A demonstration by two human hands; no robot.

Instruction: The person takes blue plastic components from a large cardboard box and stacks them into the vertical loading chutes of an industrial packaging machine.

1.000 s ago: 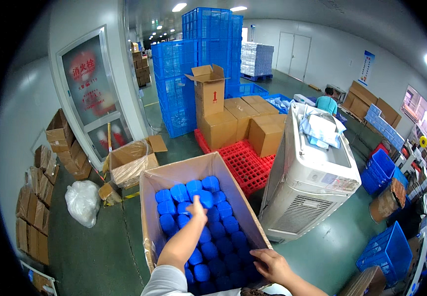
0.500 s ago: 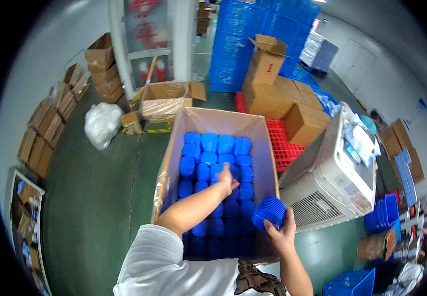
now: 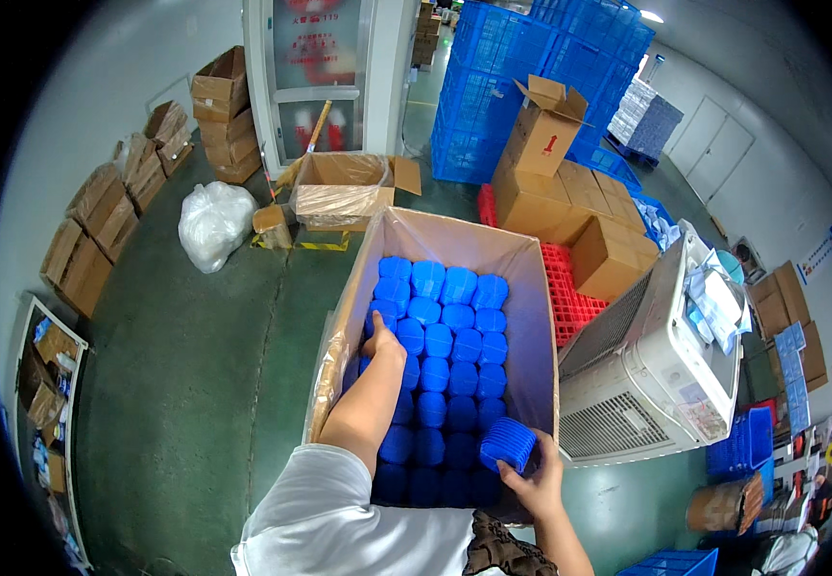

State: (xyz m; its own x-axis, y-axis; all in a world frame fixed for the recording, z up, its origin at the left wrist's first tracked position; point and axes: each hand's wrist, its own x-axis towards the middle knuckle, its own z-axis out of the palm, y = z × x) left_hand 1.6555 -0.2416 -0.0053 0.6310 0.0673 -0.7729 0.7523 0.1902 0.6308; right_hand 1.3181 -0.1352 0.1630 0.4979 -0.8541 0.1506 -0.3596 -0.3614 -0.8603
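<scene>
A deep cardboard box (image 3: 542,317) lined with clear film stands in front of me. Rows of rounded-square blue pieces (image 3: 437,340) fill it, darker toward the near end. My left hand (image 3: 383,338) reaches into the box at its left side, against a blue piece there; its fingers are mostly hidden. Over the near right corner of the box, my right hand (image 3: 537,480) grips a ribbed blue stack of thin plastic pieces (image 3: 508,444), tilted, thumb on the near side.
Right of the box stands a white slatted machine (image 3: 641,394) with packets on top. Behind are a red plastic pallet (image 3: 569,307), brown cartons (image 3: 569,197) and stacked blue crates (image 3: 493,91). An open carton (image 3: 339,200) and a white plastic bag (image 3: 214,227) lie on the floor.
My left hand has moved from the middle of the rows to the left side of the box. The right hand has lowered slightly with the ribbed blue stack. The view has shifted a little.
</scene>
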